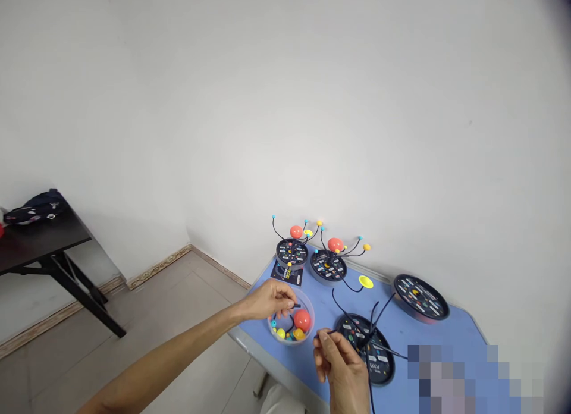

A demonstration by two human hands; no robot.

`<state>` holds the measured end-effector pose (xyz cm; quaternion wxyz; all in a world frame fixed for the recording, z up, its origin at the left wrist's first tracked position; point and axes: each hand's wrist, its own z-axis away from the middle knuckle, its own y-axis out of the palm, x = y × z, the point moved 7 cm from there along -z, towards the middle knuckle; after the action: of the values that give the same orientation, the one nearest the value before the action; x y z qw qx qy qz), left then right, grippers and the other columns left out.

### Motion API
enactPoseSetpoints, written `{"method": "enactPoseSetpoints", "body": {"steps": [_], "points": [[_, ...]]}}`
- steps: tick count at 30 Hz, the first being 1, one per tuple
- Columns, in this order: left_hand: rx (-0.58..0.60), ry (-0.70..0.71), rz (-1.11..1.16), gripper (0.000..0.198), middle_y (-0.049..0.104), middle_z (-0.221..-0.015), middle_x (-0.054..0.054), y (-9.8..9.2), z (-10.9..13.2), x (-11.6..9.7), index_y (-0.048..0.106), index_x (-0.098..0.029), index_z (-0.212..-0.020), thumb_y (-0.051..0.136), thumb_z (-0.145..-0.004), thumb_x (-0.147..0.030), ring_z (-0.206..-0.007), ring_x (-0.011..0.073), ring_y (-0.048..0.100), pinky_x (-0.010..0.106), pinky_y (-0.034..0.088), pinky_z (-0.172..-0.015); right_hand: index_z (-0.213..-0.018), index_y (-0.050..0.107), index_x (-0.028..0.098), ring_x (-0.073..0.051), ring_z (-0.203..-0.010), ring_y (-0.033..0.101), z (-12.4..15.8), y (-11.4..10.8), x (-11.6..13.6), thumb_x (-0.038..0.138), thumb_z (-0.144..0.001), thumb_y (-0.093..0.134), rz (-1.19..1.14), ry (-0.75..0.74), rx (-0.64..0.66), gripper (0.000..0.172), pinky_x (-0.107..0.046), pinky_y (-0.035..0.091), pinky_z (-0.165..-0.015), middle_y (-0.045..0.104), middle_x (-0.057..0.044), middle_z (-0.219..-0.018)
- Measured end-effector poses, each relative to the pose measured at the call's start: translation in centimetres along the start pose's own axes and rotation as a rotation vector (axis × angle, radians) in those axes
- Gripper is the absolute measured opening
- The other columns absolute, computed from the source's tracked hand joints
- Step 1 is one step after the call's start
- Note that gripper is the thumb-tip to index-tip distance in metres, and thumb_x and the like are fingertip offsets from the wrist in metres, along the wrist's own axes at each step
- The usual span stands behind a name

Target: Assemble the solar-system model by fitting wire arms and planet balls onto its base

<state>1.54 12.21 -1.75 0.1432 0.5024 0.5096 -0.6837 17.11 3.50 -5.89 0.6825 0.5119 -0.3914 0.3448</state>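
Note:
Over the clear round bowl is my left hand, its fingers pinched on a small black piece. The bowl holds a big red ball, an orange ringed ball, a yellow ball and small blue ones. My right hand is closed, with a thin black rod between thumb and fingers. It is at the left edge of a round black base, from which several curved black rods rise.
Two assembled planet models stand at the back of the blue table, against the wall. Another round base lies at the back right. A dark table with a bag is far left.

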Motion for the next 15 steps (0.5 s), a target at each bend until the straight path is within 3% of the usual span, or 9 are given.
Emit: {"method": "enactPoseSetpoints", "body": {"steps": [4, 8, 11, 15], "points": [[-0.066, -0.054, 0.421, 0.046, 0.066, -0.067, 0.003, 0.6, 2.0, -1.6, 0.072, -0.011, -0.096, 0.063, -0.083, -0.054, -0.057, 0.0129, 0.059, 0.023, 0.046, -0.055, -0.066, 0.071, 0.015, -0.008, -0.048, 0.048, 0.3, 0.8, 0.2, 0.044, -0.058, 0.09, -0.148, 0.057, 0.036, 0.036, -0.017, 0.037, -0.039, 0.065, -0.001, -0.063], [-0.124, -0.034, 0.704, 0.039, 0.067, -0.074, 0.003, 1.7, 4.0, -3.7, 0.075, -0.014, -0.094, 0.078, -0.073, -0.047, -0.062, 0.0113, 0.058, 0.024, 0.047, -0.062, -0.071, 0.073, 0.015, -0.007, -0.048, 0.048, 1.3, 1.3, 1.1, 0.042, -0.059, 0.09, -0.203, 0.058, 0.046, 0.034, -0.016, 0.037, -0.039, 0.065, -0.001, -0.064], [-0.237, 0.037, 0.622, 0.031, 0.067, -0.079, 0.003, 2.0, 5.3, -4.9, 0.076, -0.016, -0.096, 0.078, -0.075, -0.039, -0.064, 0.0118, 0.057, 0.025, 0.049, -0.062, -0.071, 0.072, 0.015, -0.008, -0.046, 0.047, 2.2, 1.4, 1.7, 0.042, -0.059, 0.089, -0.199, 0.062, 0.061, 0.035, -0.018, 0.038, -0.038, 0.065, -0.001, -0.063], [-0.394, 0.201, 0.283, 0.017, 0.071, -0.087, 0.006, 1.8, 7.2, -7.3, 0.077, -0.02, -0.096, 0.066, -0.086, -0.027, -0.076, 0.0165, 0.062, 0.028, 0.052, -0.072, -0.073, 0.072, 0.015, -0.008, -0.044, 0.047, 3.0, 1.2, 2.4, 0.043, -0.059, 0.089, -0.188, 0.039, 0.077, 0.035, -0.018, 0.037, -0.037, 0.065, -0.002, -0.063]]}}
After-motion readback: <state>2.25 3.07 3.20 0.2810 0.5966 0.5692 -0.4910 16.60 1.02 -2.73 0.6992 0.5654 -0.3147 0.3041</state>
